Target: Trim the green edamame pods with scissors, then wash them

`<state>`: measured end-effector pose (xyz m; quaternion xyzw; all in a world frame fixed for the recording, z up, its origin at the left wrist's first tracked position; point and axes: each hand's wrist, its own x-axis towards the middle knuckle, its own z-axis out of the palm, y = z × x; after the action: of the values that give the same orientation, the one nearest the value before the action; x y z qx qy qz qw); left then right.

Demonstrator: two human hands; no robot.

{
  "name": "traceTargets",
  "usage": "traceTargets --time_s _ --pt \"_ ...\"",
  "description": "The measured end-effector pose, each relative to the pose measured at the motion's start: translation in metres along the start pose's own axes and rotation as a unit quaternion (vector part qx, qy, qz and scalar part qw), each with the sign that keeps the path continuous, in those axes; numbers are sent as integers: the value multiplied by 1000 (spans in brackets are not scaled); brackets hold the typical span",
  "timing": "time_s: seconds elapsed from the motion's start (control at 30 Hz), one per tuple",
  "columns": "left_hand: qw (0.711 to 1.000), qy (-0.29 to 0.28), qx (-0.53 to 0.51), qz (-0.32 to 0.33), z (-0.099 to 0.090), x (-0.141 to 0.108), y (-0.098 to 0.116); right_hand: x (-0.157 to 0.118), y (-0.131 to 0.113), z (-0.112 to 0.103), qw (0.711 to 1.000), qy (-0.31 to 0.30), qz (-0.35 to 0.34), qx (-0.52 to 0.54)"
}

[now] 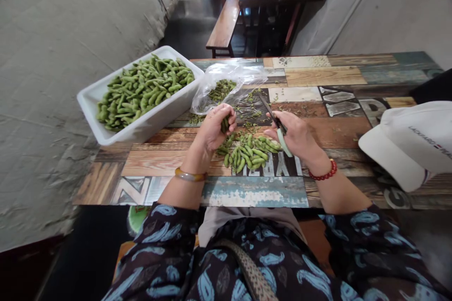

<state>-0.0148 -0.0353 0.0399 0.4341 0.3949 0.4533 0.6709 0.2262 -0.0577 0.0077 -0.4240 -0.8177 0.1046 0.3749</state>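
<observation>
Head view: left hand (pixel 214 128) pinches edamame pod (pixel 224 124); right hand (pixel 295 135) grips scissors (pixel 277 128) above pod pile (pixel 248 151).

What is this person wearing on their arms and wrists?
Both arms come out of dark sleeves printed with pale blue leaf-like shapes, ending near the elbows. The left hand has a smooth amber-coloured bangle at its wrist; the right hand has a red bead bracelet. No gloves.
</observation>
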Motion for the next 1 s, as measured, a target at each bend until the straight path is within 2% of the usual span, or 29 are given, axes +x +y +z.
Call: traceTargets --time_s 0.1,0.2,0.3,0.43,0.53,0.63,0.73,0.8,0.9,1.0 --pt "980 -50 188 37 1 -1 -4 0 0 1 1000 -10 4 3" --pt "928 -99 350 83 3 -1 -10 0 1 2 1000 -8 11 1" --pt "869 -107 473 95 4 1 -18 0 3 3 1000 -1 12 0" --pt "796 -79 591 100 9 -3 -23 -1 4 4 1000 -3 16 -2" --pt "779 -84 614 97 15 -7 -24 -1 4 5 1000 -2 16 -2" --pt "786 -93 605 87 19 -7 -27 0 4 4 1000 -4 17 -5" --pt "818 -81 562 92 17 -4 -29 0 3 3 1000 -3 20 3" --pt "860 -69 495 102 15 -1 -27 1 2 3 1000 3 23 10" --pt "934 -49 340 97 11 1 -20 2 -1 2 1000 10 21 20" --pt "978 -35 199 51 10 -1 -15 3 -4 0 1000 4 15 26"
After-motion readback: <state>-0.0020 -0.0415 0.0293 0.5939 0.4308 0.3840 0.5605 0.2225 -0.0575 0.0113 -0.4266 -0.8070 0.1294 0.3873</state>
